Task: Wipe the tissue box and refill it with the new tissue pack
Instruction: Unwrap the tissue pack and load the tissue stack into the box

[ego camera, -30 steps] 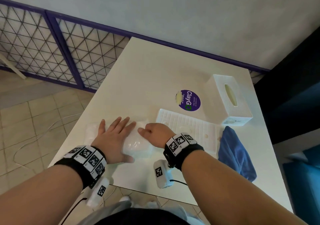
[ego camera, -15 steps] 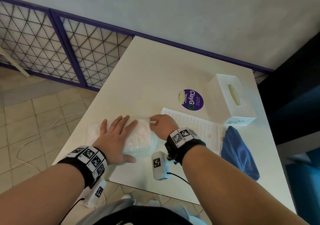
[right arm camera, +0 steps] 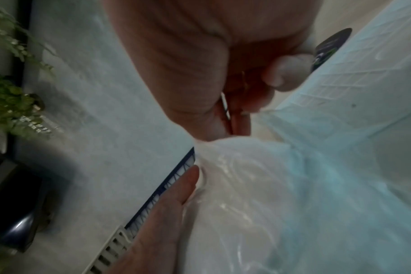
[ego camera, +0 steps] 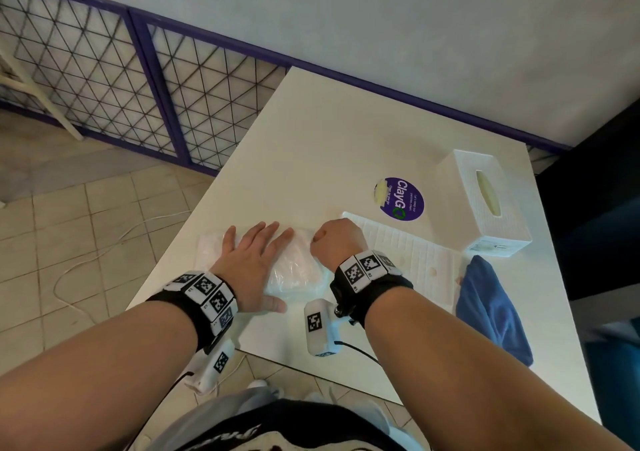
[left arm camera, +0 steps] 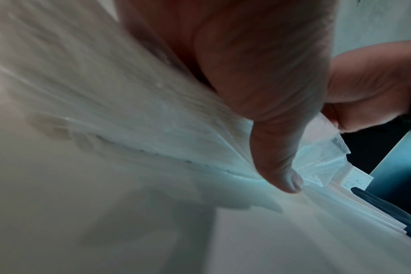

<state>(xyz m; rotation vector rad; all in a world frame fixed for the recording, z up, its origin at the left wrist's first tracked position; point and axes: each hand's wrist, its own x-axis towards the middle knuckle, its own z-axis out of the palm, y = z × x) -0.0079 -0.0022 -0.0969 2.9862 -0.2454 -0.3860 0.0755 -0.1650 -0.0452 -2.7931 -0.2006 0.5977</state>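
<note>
Counter (ego camera: 346, 131): white; tissue box (ego camera: 485, 197) stands at its far right, base panel (ego camera: 415, 260) and blue cloth (ego camera: 491, 308) nearer.
Tissue pack (ego camera: 298, 263): near edge, still wrapped.
Left hand (ego camera: 252, 263): flat, fingers straight, pinning the pack; press evenly.
Right hand (ego camera: 337, 241): grip curled, pinching the wrapper's end (right arm camera: 225, 148); pull gently away to open it.

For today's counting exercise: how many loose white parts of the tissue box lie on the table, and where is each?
2. The white box cover with the oval slot stands at the far right. The flat white ribbed base panel lies beside the right hand, left of the blue cloth. None seems hidden.
</note>
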